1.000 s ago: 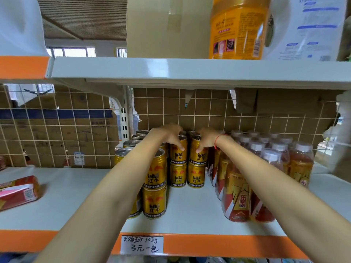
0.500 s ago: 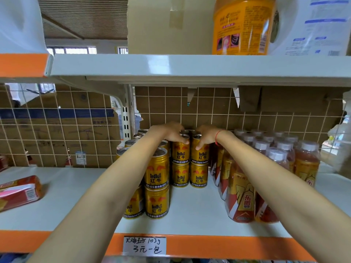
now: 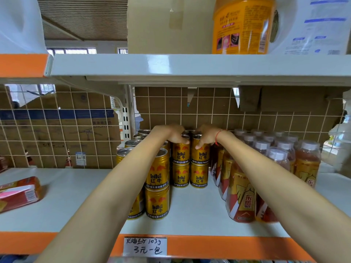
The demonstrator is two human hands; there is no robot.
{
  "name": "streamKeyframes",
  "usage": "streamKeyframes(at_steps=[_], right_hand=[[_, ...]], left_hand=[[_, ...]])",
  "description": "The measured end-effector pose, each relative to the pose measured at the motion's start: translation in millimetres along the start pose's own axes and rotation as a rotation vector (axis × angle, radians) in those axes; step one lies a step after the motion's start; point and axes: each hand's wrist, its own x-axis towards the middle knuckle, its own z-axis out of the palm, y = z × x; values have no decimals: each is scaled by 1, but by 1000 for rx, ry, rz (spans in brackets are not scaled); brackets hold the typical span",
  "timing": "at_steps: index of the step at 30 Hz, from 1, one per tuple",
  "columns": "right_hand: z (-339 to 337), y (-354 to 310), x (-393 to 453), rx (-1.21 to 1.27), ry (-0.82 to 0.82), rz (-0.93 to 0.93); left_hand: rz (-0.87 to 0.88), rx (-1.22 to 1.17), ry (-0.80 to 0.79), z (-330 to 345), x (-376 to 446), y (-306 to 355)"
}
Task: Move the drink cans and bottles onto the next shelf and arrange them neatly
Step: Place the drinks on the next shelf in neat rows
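Both of your hands have stayed on the same two top cans since a second ago; only your view has slid down a little, so the cans sit lower in the picture. Your left hand (image 3: pixel 173 134) is curled over the top of the left gold can (image 3: pixel 180 152), with its fingertips on the rim. Your right hand (image 3: pixel 206 136) is curled over the right gold can (image 3: pixel 200 153), with a finger down its front. A red string (image 3: pixel 218 137) goes round your right wrist.

Each of those cans stands on top of another can, and both little towers are at the middle of the white shelf (image 3: pixel 195 207), toward its back, at about 12 o'clock from you. The cans are short and shiny gold, with red bulls and red letters on them and a dark band near the bottom. They all stand straight up, long way pointing up and down, silver tops up and labels facing you.

More gold cans stand two high at about 10 o'clock from the towers, and the front stack (image 3: pixel 157 186) is the nearest to you. At 3 o'clock, just beside the cans, stand the bottles (image 3: pixel 241 194) in rows. They are see-through with orange-brown drink, white caps and red and gold labels. They stand upright too.

A red packet (image 3: pixel 18 192) lies on its side far off at 9 o'clock. A paper price tag (image 3: pixel 145 246) sticks to the orange shelf edge at 6 o'clock.
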Motion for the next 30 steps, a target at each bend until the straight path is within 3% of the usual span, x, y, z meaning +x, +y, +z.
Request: streamKeyframes(at_steps=[19, 30], right_hand=[[4, -2, -3, -50, 58, -33], [4, -4, -11, -77, 69, -37]], left_hand=[[-64, -9, 4, 6, -4, 6], [-12, 7, 19, 7, 1, 1]])
